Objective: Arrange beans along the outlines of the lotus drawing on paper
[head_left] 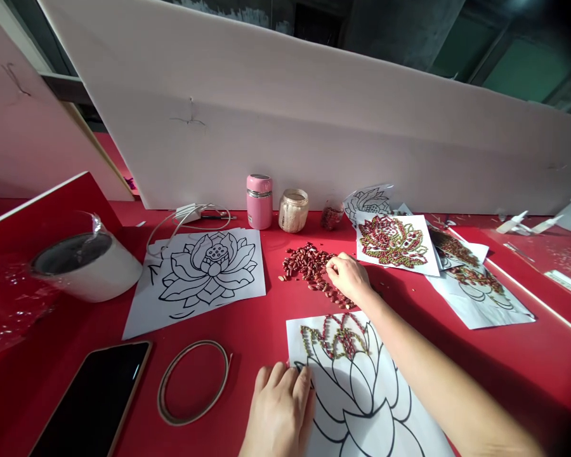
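A lotus outline sheet (361, 406) lies at the near edge of the red table (247, 317), its top petals partly filled with red and green beans. My left hand (280, 409) rests flat on the sheet's left edge, fingers together. My right hand (347, 276) reaches to the pile of red beans (309, 263) beyond the sheet, fingertips pinched down among the beans; what they hold is too small to make out.
A blank lotus drawing (204, 266) lies left of the beans. Behind stand a pink flask (259, 201), a glass jar (294, 210) and a small cup of beans (332, 218). Finished bean pictures (394, 242) lie right. A tape roll (83, 263), phone (95, 400) and thin ring (193, 381) sit left.
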Tool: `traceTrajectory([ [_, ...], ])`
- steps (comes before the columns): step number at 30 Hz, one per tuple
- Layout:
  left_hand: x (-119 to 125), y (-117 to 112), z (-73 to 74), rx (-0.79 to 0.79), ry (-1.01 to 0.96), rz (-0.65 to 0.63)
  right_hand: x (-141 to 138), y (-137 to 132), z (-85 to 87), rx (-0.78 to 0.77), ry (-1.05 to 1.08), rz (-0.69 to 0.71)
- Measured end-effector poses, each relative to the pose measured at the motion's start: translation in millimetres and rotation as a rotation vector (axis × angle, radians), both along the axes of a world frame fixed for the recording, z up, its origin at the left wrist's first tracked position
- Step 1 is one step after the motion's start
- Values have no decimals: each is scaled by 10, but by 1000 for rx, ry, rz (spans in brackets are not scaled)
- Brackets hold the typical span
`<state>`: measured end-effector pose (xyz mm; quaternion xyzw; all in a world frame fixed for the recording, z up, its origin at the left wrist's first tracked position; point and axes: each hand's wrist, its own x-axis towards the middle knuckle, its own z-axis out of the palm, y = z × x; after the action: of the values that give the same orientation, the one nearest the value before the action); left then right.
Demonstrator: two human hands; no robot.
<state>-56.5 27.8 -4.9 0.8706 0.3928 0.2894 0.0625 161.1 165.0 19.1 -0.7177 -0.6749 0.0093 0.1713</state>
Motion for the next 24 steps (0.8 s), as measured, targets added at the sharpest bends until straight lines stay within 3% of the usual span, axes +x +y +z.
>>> traceTrajectory([
  [8,15,-24,42,-43,16,30,102,-118,7,51,149,-69],
  [12,12,-46,100,-107,78,28,42,-483,49,76,253,-23],
  [17,20,-56,116,-131,106,12,-283,-1033,50,119,390,191],
  [24,27,-66,145,-171,123,15,-547,-1333,-67,128,189,234],
])
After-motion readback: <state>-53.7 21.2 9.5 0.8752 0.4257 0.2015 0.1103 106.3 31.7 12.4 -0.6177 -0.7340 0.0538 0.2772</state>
